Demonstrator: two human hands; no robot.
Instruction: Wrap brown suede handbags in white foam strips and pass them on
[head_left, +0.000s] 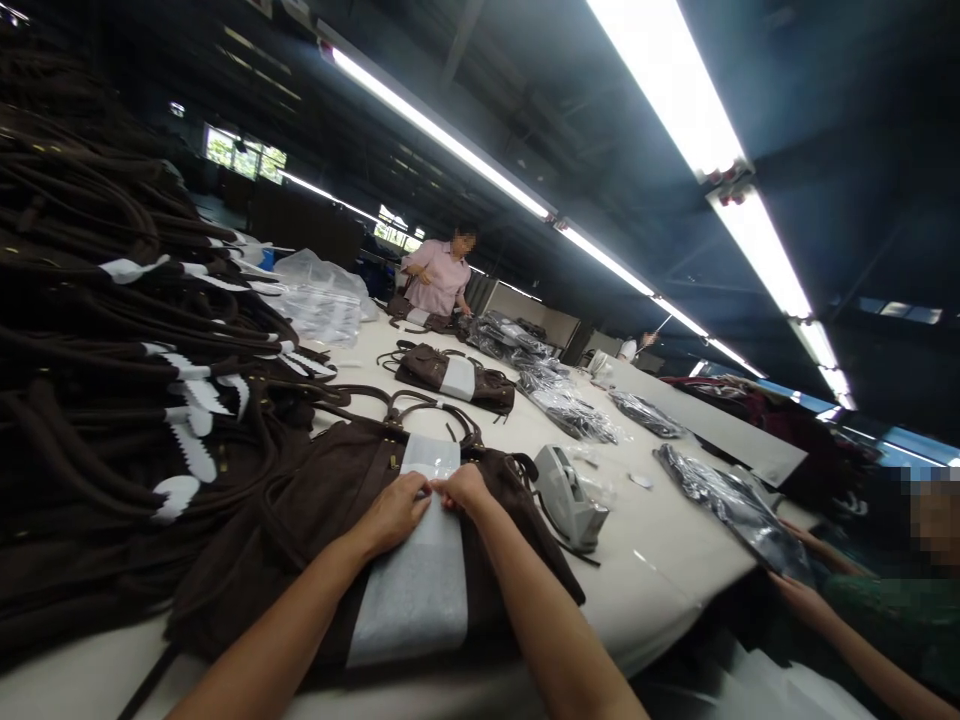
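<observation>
A dark brown handbag [330, 480] lies flat on the pale table before me, its looped handles pointing away. Around its middle runs a whitish translucent wrap [412, 600]. My left hand [397, 510] rests on the left edge of this wrap, with thumb and fingers pinched together. Close beside it, almost touching, my right hand [463, 488] has its fingers curled and pressed on the wrap. Whatever thin piece may be between the fingertips is too small to make out. A grey tape dispenser [570, 500] stands just right of the bag.
Brown bags with white-wrapped handles [225, 440] are piled high at left. Beyond lie clear plastic bags [322, 290], another wrapped handbag [450, 378] and plastic-packed bags [559, 400]. A person in pink [437, 275] stands at the far end; another person's hands hold a packed bag [735, 500] at right.
</observation>
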